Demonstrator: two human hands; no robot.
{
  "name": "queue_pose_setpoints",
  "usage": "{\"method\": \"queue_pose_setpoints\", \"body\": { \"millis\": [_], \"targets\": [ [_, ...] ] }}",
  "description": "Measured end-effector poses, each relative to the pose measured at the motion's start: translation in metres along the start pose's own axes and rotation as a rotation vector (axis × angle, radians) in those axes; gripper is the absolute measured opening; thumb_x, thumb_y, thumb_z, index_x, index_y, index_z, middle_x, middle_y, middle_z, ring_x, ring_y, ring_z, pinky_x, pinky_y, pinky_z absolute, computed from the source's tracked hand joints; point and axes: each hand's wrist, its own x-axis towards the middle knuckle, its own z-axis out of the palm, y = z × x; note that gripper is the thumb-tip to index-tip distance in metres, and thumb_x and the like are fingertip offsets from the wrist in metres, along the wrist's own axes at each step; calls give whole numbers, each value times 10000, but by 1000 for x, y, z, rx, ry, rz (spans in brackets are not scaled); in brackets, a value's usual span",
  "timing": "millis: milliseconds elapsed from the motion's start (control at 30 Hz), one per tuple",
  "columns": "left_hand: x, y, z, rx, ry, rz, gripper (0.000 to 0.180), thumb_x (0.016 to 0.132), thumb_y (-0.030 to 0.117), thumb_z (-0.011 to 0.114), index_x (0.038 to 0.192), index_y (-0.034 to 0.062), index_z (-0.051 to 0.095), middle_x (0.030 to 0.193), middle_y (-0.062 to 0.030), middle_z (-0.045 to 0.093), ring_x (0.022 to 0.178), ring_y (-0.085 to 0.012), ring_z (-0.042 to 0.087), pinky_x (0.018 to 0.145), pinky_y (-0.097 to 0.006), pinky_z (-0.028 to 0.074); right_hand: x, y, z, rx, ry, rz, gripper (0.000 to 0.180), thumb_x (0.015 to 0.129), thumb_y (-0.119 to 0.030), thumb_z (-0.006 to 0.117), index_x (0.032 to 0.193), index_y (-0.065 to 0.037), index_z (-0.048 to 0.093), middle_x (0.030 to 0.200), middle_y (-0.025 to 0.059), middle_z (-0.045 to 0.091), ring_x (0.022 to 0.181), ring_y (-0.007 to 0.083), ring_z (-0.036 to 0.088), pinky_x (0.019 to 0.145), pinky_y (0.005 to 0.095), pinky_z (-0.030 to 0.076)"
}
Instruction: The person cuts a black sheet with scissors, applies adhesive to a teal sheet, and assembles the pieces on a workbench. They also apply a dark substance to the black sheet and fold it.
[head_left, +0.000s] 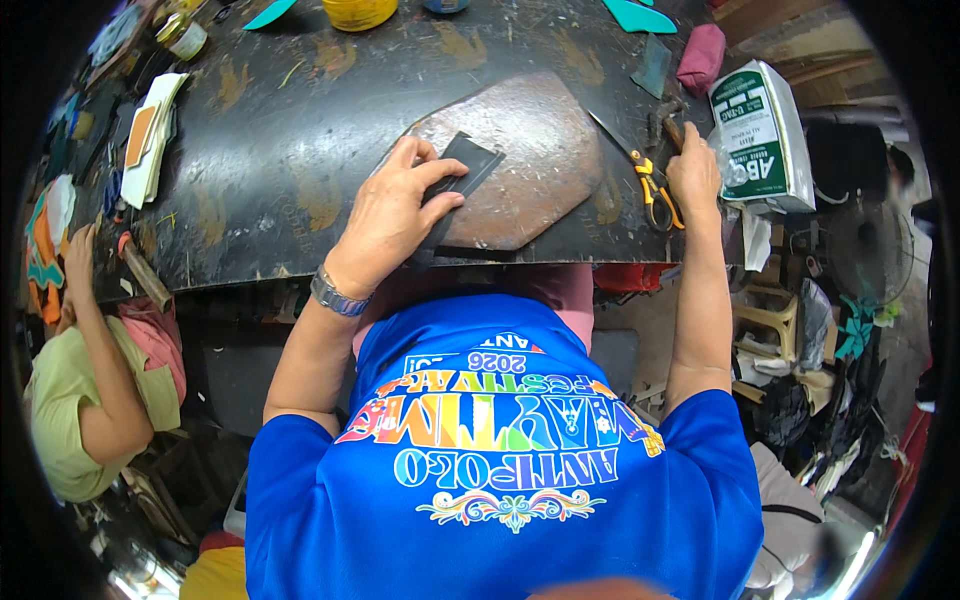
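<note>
My left hand (400,205), with a metal wristwatch (340,290) at its wrist, rests over a thick angular slab (535,160) at the table's near edge. Its thumb and fingers pinch a folded black strip (478,168), perhaps leather, which lies on the slab; part of the strip is hidden under the hand. At the right end of the table, my right hand (694,172) is closed around the handle of a hammer (662,122), whose head is close to the tabletop. Yellow-and-black scissors (650,190) lie just left of that hand, blades pointing away from me.
On the dark table (290,130) stand a yellow tub (360,12) and a glass jar (183,36). A white-green package (762,138) and a pink pouch (701,58) sit at the right. Another person's arm (90,300) reaches in at the left, near a second hammer (143,270).
</note>
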Motion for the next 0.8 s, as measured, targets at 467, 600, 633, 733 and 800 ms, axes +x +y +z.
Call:
{"method": "queue_pose_setpoints", "body": {
  "millis": [467, 600, 633, 733, 800],
  "targets": [
    [3, -2, 1, 1, -7, -16, 223, 853, 129, 701, 1073, 93, 705, 999, -113, 613, 949, -311, 637, 823, -392, 507, -78, -130, -90, 920, -48, -380, 307, 937, -109, 626, 1236, -43, 641, 1088, 208, 691, 974, 306, 694, 841, 350, 537],
    [1, -2, 1, -20, 16, -29, 203, 849, 110, 698, 1050, 82, 701, 998, -111, 620, 945, -313, 639, 824, -393, 508, -80, -160, -89, 588, -257, -519, 269, 911, -137, 646, 1152, -18, 642, 1003, 239, 671, 940, 393, 663, 793, 406, 522],
    [0, -2, 1, -13, 17, -26, 205, 847, 110, 699, 1050, 82, 701, 997, -112, 621, 945, -313, 639, 824, -392, 509, -80, -162, -89, 681, -239, -507, 264, 914, -150, 640, 1144, -21, 639, 999, 237, 673, 942, 393, 662, 791, 424, 521],
    [-1, -3, 2, -7, 25, -15, 209, 842, 110, 703, 1049, 83, 701, 994, -112, 623, 945, -316, 638, 824, -390, 511, -81, -173, -91, 820, -115, -537, 248, 925, -190, 612, 1126, -46, 624, 989, 225, 676, 912, 405, 659, 765, 479, 518],
    [-1, -3, 2, -7, 36, -14, 210, 840, 112, 705, 1048, 83, 700, 989, -113, 624, 944, -317, 638, 825, -389, 512, -80, -179, -93, 555, -256, -548, 233, 934, -210, 596, 1123, -74, 604, 946, 204, 683, 867, 409, 662, 745, 485, 529]
  ]
}}
